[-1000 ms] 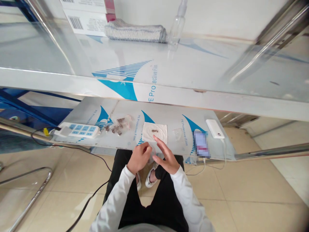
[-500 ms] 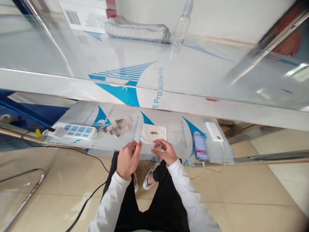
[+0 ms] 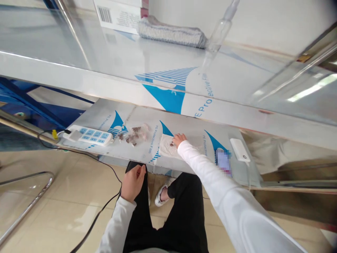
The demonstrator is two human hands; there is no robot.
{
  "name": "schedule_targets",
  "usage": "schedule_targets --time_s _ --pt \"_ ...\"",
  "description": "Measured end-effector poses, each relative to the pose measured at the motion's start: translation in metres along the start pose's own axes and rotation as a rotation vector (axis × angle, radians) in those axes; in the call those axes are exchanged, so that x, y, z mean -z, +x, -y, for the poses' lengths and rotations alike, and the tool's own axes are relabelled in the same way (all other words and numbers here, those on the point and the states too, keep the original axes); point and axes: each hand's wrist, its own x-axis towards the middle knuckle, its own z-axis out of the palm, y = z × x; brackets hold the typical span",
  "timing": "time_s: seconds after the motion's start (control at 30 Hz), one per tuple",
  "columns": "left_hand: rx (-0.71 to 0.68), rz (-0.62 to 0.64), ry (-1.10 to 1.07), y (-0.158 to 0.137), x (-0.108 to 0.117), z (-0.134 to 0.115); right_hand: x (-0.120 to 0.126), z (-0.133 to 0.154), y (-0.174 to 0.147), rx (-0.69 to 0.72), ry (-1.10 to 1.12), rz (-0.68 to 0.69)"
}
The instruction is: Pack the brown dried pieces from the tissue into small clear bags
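Note:
My right hand reaches over the white cloth, fingers bent together in a pinch. Its fingertips are at the right side of the small dark brown pieces on the cloth; whether one is between them is hidden. My left hand is held back over my left thigh, off the shelf edge. Its fingers are curled in with the thumb against them, and what they hold, if anything, does not show. Small clear bags with brown pieces lie left of the cloth.
A white power strip lies at the shelf's left end, its black cable running down to the floor. On the right are a phone and a white power bank. A raised shelf bears a grey towel and clear bottle.
My right hand has moved forward from the cloth's near edge to the brown pieces. My left hand has drawn back toward my thigh. The camera view has shifted.

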Motion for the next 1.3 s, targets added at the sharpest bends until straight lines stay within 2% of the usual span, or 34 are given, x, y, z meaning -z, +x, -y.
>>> schedule_targets --time_s 0.23,0.43,0.53,0.67,0.73,0.87,1.0,1.17,1.3 --pt "0.054 0.022 0.076 0.000 -0.007 0.012 0.004 0.010 0.007 0.056 -0.110 0.004" --pt "0.060 0.023 0.115 0.006 -0.012 0.019 0.003 0.004 -0.009 0.043 -0.067 -0.116" --pt "0.068 0.036 0.129 0.008 -0.010 0.025 -0.004 -0.023 -0.035 -0.075 -0.018 -0.210" --pt "0.103 0.041 0.139 0.009 -0.009 0.034 -0.035 -0.068 -0.073 -0.516 0.169 -0.445" --pt "0.104 0.037 0.150 0.009 -0.011 0.036 -0.057 -0.081 -0.082 -0.671 0.247 -0.515" --pt "0.072 0.036 0.135 0.011 -0.010 0.036 -0.096 -0.078 -0.079 -0.694 0.293 -0.511" --pt "0.083 0.008 0.130 0.009 -0.004 0.040 -0.120 -0.063 -0.073 -0.660 0.292 -0.513" --pt "0.081 -0.023 0.143 0.007 -0.004 0.045 -0.123 -0.055 -0.075 -0.687 0.279 -0.531" --pt "-0.015 -0.141 0.276 0.034 -0.005 0.037 -0.111 -0.055 -0.072 -0.812 0.356 -0.508"
